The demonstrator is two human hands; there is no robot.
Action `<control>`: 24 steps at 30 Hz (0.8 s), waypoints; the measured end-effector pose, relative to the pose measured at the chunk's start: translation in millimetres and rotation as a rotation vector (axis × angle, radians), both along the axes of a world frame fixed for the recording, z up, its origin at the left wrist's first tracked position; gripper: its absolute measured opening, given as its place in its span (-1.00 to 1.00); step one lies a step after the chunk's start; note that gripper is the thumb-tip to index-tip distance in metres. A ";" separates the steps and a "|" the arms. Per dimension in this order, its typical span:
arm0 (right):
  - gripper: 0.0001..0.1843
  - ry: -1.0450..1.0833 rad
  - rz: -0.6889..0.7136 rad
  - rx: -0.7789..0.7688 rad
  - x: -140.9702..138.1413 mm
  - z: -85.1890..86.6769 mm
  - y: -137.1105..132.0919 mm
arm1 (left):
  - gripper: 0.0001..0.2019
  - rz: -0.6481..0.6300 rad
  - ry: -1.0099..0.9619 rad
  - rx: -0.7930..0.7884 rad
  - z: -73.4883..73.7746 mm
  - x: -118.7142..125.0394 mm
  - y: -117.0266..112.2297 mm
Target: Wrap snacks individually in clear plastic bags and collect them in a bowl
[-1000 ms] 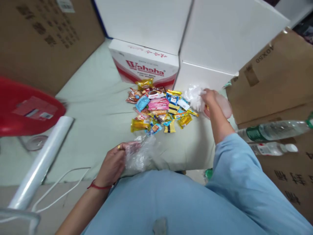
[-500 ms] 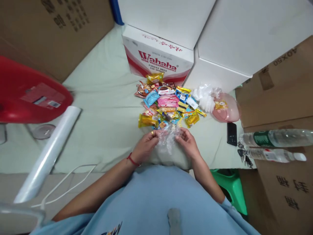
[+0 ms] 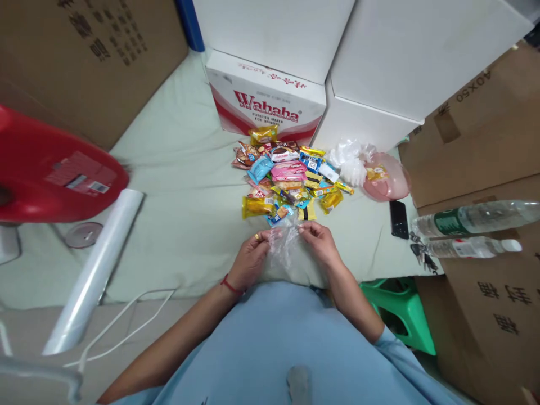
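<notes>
A clear plastic bag [image 3: 286, 250] hangs between my two hands, just in front of a heap of wrapped snacks. Its left edge is pinched by my left hand [image 3: 252, 256], which has a ring and a red cord at the wrist. On the other side my right hand [image 3: 319, 242] grips the bag's upper right edge between thumb and fingers. Close beyond them lie a yellow snack packet [image 3: 258, 206], a small blue packet [image 3: 282, 214] and a pink wafer packet [image 3: 289, 171]. Whether anything is inside the bag I cannot tell.
Behind the snacks stands a Wahaha carton [image 3: 265, 109]. To the right are crumpled clear bags [image 3: 352, 160], a pink bowl [image 3: 392, 183], a black phone [image 3: 399, 219], keys and two bottles. A red jug [image 3: 63, 169] and a plastic film roll [image 3: 95, 270] occupy the left.
The bag looks more spread and hangs flatter between my hands. Both hands keep their hold and have shifted slightly. The camera view has tilted a little.
</notes>
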State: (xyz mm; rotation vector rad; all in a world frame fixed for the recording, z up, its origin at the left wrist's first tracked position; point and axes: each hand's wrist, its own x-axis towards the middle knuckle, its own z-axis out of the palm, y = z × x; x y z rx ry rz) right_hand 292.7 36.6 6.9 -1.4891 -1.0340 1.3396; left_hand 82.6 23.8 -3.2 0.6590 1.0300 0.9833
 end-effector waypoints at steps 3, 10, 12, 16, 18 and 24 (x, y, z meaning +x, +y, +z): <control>-0.62 0.106 -0.115 -0.001 12.5 -3.5 -7.1 | -0.82 0.048 -0.012 -0.053 -1.3 -8.5 -2.6; -0.65 0.369 -0.274 0.010 68.1 8.1 -38.5 | -0.79 0.045 -0.045 -0.099 -8.7 -19.7 -8.4; -0.64 0.415 -0.281 0.004 76.2 10.6 -46.0 | -0.80 0.040 -0.052 -0.104 -10.5 -19.6 -10.0; -0.64 0.321 -0.251 0.006 81.1 12.1 -53.2 | -0.77 -0.011 -0.109 -0.155 -8.7 -19.2 -10.3; -0.64 0.240 -0.226 0.019 80.4 12.0 -53.4 | -0.68 -0.034 -0.151 -0.187 -5.4 -17.8 -8.6; -0.63 0.081 -0.164 0.083 85.3 8.7 -49.1 | -0.52 -0.057 0.009 -0.201 0.7 -9.1 -4.7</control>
